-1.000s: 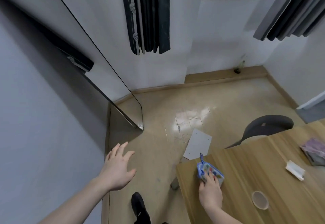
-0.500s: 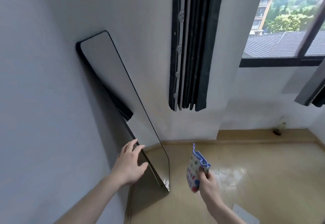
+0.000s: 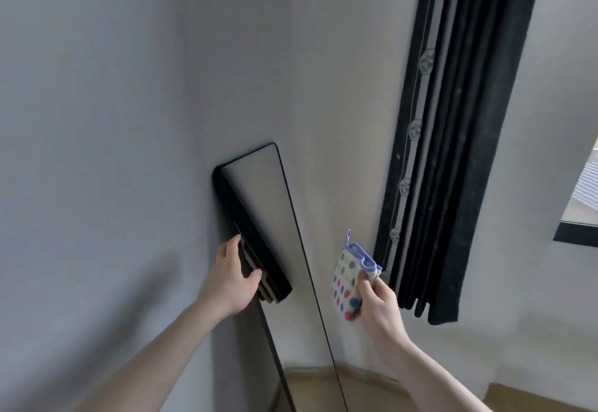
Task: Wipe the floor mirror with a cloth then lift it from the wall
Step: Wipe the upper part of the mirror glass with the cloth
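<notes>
The tall black-framed floor mirror (image 3: 275, 223) leans against the grey wall on the left, its glass reflecting the white wall. My left hand (image 3: 231, 277) holds the mirror's left edge by the black back bracket, thumb on the front side. My right hand (image 3: 377, 301) grips a white cloth (image 3: 348, 277) with coloured dots and a blue hem. The cloth hangs upright in the air just right of the mirror's right edge, apart from the glass.
A dark curtain (image 3: 453, 139) hangs to the right of the mirror, close behind the cloth. A window corner (image 3: 579, 211) shows at the far right. Tan floor and skirting (image 3: 372, 385) lie below.
My view tilted upward from the floor and table to the wall. My left hand rose along the mirror's left edge and took hold near the bracket. My right hand lifted the cloth off the table toward the mirror.
</notes>
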Demonstrator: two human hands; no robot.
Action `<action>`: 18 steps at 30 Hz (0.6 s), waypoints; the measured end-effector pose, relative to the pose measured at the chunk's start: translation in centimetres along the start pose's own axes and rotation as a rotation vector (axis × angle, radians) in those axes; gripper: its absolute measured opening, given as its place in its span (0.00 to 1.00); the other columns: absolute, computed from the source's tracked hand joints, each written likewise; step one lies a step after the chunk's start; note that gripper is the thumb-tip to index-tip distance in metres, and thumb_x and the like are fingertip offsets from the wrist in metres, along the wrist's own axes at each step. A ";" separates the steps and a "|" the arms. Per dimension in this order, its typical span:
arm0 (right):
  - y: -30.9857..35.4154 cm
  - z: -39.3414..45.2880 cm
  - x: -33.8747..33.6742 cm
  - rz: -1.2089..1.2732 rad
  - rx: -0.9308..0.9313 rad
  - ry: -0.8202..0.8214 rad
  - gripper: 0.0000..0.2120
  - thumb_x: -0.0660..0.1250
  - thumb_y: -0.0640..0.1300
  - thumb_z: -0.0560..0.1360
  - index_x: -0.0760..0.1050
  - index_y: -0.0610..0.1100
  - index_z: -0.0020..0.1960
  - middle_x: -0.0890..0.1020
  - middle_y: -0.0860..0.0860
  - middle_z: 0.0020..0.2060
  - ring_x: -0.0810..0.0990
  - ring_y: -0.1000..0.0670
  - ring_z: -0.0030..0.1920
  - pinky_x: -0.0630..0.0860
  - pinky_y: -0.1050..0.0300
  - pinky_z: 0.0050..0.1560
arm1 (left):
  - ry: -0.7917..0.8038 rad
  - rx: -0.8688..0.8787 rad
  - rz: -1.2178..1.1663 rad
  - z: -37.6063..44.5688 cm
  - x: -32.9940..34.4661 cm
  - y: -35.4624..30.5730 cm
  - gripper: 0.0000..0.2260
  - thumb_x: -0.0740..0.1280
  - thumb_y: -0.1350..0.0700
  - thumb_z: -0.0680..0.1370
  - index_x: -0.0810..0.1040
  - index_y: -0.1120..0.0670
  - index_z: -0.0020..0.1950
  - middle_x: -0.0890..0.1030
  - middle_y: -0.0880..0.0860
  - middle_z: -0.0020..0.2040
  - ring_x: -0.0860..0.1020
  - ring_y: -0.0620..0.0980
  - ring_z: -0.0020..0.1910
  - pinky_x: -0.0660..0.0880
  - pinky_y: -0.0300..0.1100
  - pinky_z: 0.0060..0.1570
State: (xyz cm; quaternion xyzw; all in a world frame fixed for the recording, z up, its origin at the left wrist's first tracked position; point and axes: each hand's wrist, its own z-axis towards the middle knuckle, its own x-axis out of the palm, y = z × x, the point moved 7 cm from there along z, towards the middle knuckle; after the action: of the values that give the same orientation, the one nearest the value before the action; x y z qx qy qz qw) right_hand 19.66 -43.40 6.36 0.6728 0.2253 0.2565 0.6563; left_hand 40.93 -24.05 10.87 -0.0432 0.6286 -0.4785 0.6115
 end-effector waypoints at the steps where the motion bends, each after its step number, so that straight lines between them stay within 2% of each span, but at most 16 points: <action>1: 1.2 1.8 0.4 -0.007 -0.014 0.035 0.13 0.58 0.49 0.87 0.77 0.50 0.66 0.87 0.53 0.55 0.86 0.52 0.55 0.82 0.52 0.59 | -0.041 -0.026 -0.020 1.1 -0.4 -0.3 0.36 0.68 0.52 0.81 0.52 0.53 0.83 0.59 0.54 0.82 0.65 0.57 0.78 0.65 0.49 0.74; 4: 4.5 6.0 2.0 -0.045 -0.066 0.117 0.13 0.58 0.50 0.87 0.79 0.51 0.64 0.88 0.53 0.52 0.87 0.53 0.53 0.82 0.60 0.51 | -0.138 -0.098 -0.039 3.3 -1.3 -0.4 0.37 0.69 0.53 0.80 0.52 0.55 0.83 0.59 0.56 0.81 0.67 0.59 0.77 0.66 0.50 0.74; 6: 7.0 8.6 3.5 -0.092 -0.097 0.154 0.13 0.58 0.51 0.87 0.80 0.50 0.56 0.88 0.49 0.43 0.88 0.49 0.47 0.81 0.63 0.44 | -0.180 -0.137 -0.030 4.7 -1.6 0.0 0.36 0.68 0.53 0.80 0.53 0.55 0.83 0.59 0.56 0.80 0.69 0.61 0.75 0.67 0.52 0.73; 8: 9.0 10.7 5.4 -0.132 -0.122 0.175 0.15 0.57 0.51 0.87 0.80 0.46 0.53 0.86 0.44 0.39 0.86 0.44 0.41 0.79 0.66 0.38 | -0.186 -0.173 -0.010 5.6 -2.0 0.3 0.35 0.68 0.52 0.81 0.52 0.55 0.83 0.59 0.57 0.80 0.68 0.62 0.76 0.68 0.53 0.73; 10: 10.8 12.5 7.7 -0.137 -0.144 0.211 0.14 0.57 0.51 0.87 0.79 0.48 0.52 0.87 0.44 0.44 0.85 0.44 0.42 0.79 0.67 0.38 | -0.190 -0.184 0.012 6.6 -2.1 0.3 0.35 0.67 0.53 0.81 0.52 0.57 0.83 0.61 0.58 0.80 0.67 0.61 0.76 0.66 0.53 0.73; 12: 12.3 14.2 10.3 -0.151 -0.166 0.272 0.13 0.57 0.50 0.86 0.78 0.49 0.53 0.87 0.46 0.49 0.86 0.46 0.49 0.79 0.66 0.39 | -0.213 -0.197 0.020 7.9 -2.2 0.3 0.33 0.66 0.54 0.82 0.54 0.58 0.82 0.66 0.59 0.78 0.70 0.61 0.74 0.68 0.51 0.71; 13: 12.6 14.8 11.5 -0.174 -0.174 0.298 0.14 0.57 0.50 0.86 0.79 0.46 0.54 0.86 0.43 0.49 0.86 0.42 0.52 0.81 0.62 0.39 | -0.223 -0.205 0.008 8.2 -2.2 0.5 0.32 0.66 0.55 0.82 0.56 0.57 0.82 0.68 0.59 0.76 0.72 0.60 0.72 0.70 0.51 0.69; 14: 13.0 15.0 12.5 -0.184 -0.180 0.316 0.16 0.57 0.49 0.86 0.78 0.40 0.57 0.85 0.37 0.51 0.84 0.36 0.54 0.84 0.54 0.42 | -0.236 -0.208 -0.016 8.4 -2.2 0.8 0.30 0.66 0.55 0.81 0.58 0.55 0.81 0.72 0.58 0.74 0.75 0.59 0.68 0.73 0.52 0.66; 16: 13.4 15.6 14.5 -0.176 -0.198 0.362 0.19 0.57 0.48 0.86 0.74 0.32 0.62 0.80 0.31 0.56 0.79 0.29 0.58 0.80 0.39 0.55 | -0.275 -0.193 -0.072 9.1 -2.1 1.5 0.28 0.66 0.56 0.80 0.61 0.50 0.79 0.76 0.53 0.70 0.80 0.56 0.62 0.77 0.53 0.61; 18: 13.2 16.6 15.9 -0.168 -0.213 0.392 0.18 0.57 0.48 0.86 0.74 0.33 0.60 0.79 0.30 0.58 0.77 0.28 0.60 0.77 0.36 0.60 | -0.303 -0.151 -0.109 9.7 -2.1 2.1 0.27 0.66 0.56 0.80 0.62 0.45 0.77 0.79 0.49 0.67 0.82 0.53 0.58 0.79 0.54 0.58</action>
State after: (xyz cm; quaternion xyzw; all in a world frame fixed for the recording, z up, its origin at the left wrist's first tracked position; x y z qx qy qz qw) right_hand 42.04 -46.45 20.26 0.5158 0.3753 0.3489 0.6865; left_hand 50.45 -26.91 13.07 -0.1945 0.5601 -0.4505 0.6675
